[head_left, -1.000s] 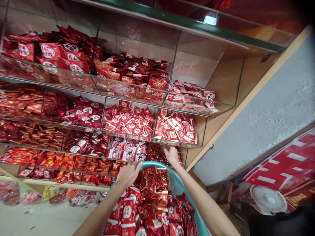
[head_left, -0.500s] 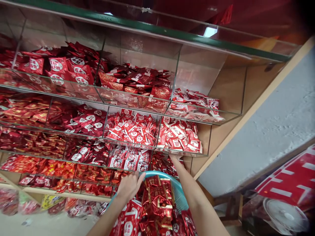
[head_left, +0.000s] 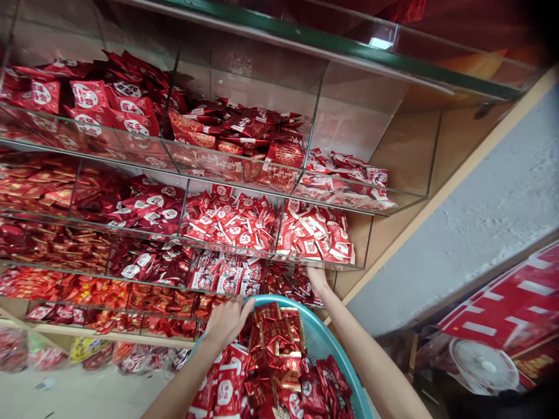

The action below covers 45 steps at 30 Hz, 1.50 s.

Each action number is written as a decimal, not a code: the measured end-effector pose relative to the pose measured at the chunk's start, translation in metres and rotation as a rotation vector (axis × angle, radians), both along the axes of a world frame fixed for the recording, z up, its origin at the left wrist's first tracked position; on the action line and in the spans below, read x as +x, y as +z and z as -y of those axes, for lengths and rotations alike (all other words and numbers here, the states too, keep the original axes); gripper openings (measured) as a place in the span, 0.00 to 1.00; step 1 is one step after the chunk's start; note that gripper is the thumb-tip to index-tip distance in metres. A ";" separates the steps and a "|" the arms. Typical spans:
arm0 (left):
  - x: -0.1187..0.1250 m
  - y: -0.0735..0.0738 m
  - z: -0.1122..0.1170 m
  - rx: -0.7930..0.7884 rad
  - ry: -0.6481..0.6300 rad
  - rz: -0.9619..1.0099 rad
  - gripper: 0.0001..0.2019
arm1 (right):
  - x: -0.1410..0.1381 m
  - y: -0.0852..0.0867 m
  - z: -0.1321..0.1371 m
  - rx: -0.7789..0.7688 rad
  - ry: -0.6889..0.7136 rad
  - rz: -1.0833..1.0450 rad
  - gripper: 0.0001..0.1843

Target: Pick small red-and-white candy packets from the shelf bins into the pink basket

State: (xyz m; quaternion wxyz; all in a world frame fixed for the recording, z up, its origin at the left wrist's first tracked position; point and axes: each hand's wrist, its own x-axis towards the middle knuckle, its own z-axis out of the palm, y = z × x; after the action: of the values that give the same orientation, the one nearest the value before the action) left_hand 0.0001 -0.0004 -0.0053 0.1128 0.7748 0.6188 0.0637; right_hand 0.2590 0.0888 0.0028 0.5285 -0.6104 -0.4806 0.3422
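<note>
A teal plastic basket (head_left: 345,361) full of red wrapped candy packets, some with gold edges (head_left: 275,331), is at the lower middle. My left hand (head_left: 226,321) grips its far left rim, thumb along the edge. My right hand (head_left: 317,278) reaches past the basket into a low shelf compartment of dark red packets (head_left: 283,280). Its fingers are hidden under the shelf above and among the packets, so I cannot see what they touch. White-and-red packets (head_left: 227,274) lie in the compartment to its left.
Glass-fronted shelf tiers (head_left: 236,247) of red packets fill the wall, with a wooden side panel (head_left: 393,250) at right. Bagged goods (head_left: 144,356) lie along the floor. A red-and-white printed item (head_left: 506,308) and a round white lid (head_left: 484,364) are at right.
My right hand has drawn back slightly from deeper in the low compartment, with more of its back showing. The basket's right rim shows more. My view has shifted a little.
</note>
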 end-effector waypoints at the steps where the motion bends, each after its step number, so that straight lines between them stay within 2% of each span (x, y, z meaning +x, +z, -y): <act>1: 0.000 0.000 0.000 -0.005 0.002 0.001 0.33 | -0.002 -0.001 0.009 -0.021 0.016 -0.034 0.12; 3: 0.001 0.002 0.001 -0.009 0.008 0.004 0.33 | -0.006 -0.001 0.030 -0.068 0.093 -0.138 0.10; 7: 0.001 0.002 0.001 -0.013 0.016 0.017 0.33 | -0.017 0.011 0.068 -0.127 0.405 -0.436 0.22; 9: 0.000 0.000 0.001 -0.010 -0.004 0.007 0.32 | -0.024 0.018 0.080 -0.126 0.524 -0.442 0.24; 14: -0.004 -0.002 -0.001 0.035 -0.140 -0.094 0.23 | -0.053 0.023 0.091 -0.060 0.708 -0.108 0.24; 18: -0.005 -0.002 -0.002 -0.005 -0.111 -0.091 0.23 | -0.081 0.016 0.097 -0.008 0.755 0.183 0.23; 21: -0.005 -0.003 -0.002 -0.002 -0.120 -0.107 0.23 | -0.096 0.017 0.102 0.051 0.745 0.442 0.23; 24: -0.006 -0.005 -0.001 0.002 -0.129 -0.110 0.22 | -0.101 0.022 0.108 0.142 0.667 0.755 0.26; 27: -0.005 -0.004 0.000 0.005 -0.138 -0.099 0.22 | -0.096 0.028 0.109 0.152 0.612 0.867 0.31; 29: -0.005 -0.003 0.000 -0.021 -0.110 -0.079 0.22 | -0.087 0.029 0.104 0.140 0.571 0.850 0.31; 32: -0.003 0.001 0.001 -0.067 -0.048 -0.034 0.25 | -0.064 0.026 0.086 0.112 0.444 0.859 0.24; 36: -0.001 0.005 0.003 -0.074 -0.008 -0.010 0.27 | -0.026 0.014 0.045 -0.019 0.256 1.143 0.17; 39: 0.000 0.006 0.003 -0.056 -0.003 -0.010 0.29 | -0.010 0.005 0.012 -0.084 0.301 1.311 0.16; 42: 0.000 0.005 0.002 -0.021 -0.013 0.007 0.31 | -0.005 0.000 -0.012 -0.109 0.352 1.339 0.16; 45: -0.001 0.004 0.001 -0.018 -0.014 0.029 0.32 | 0.000 -0.003 -0.025 -0.149 0.329 1.361 0.17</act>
State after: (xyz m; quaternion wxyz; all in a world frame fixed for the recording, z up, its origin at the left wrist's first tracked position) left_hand -0.0004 -0.0011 -0.0014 0.1295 0.7769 0.6124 0.0687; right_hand 0.2591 0.1143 -0.0005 0.0087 -0.6428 -0.7660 -0.0083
